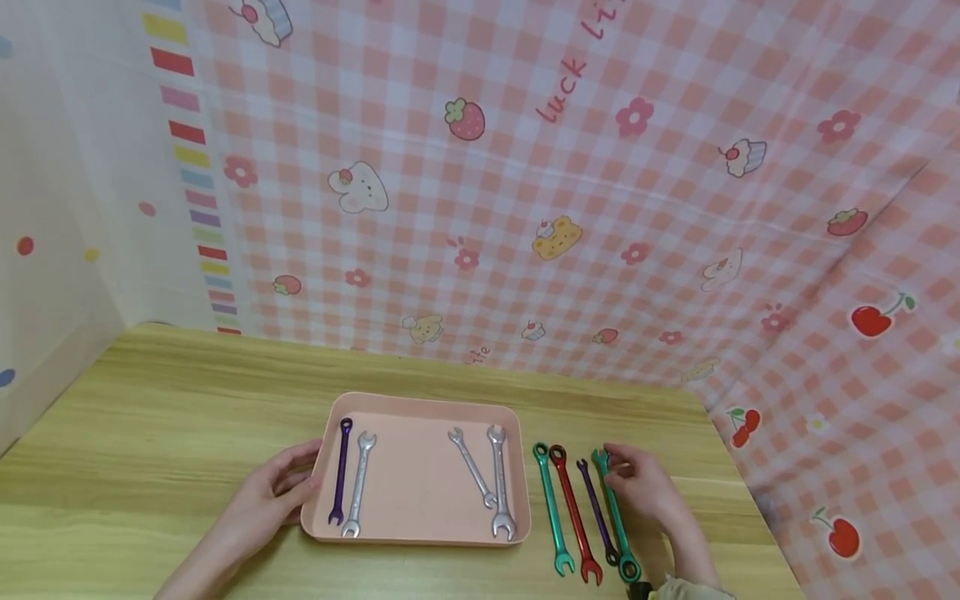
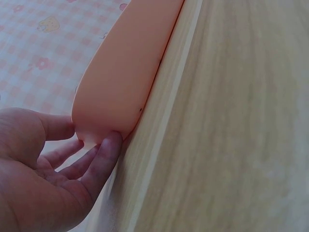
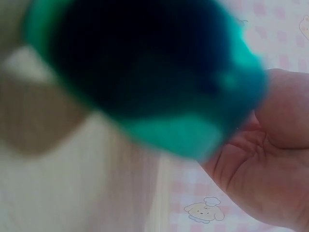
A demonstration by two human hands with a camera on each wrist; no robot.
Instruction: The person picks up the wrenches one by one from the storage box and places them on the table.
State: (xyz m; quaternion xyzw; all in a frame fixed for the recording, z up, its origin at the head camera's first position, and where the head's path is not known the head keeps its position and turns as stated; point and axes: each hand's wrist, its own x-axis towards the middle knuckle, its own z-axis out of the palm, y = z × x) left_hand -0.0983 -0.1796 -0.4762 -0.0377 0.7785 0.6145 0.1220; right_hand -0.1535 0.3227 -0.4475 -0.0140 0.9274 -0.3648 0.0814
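While the left hand [image 1: 264, 496] is gripping a shallow pink rectangular tray [image 1: 411, 479] at its left side, the right hand [image 1: 639, 482] is pinching a green metal wrench [image 1: 617, 518] — near its forked end.

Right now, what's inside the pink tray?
In the pink tray: a purple wrench and a silver wrench at left; a small silver wrench and a larger silver wrench at right. What lies directly beneath them is covered.
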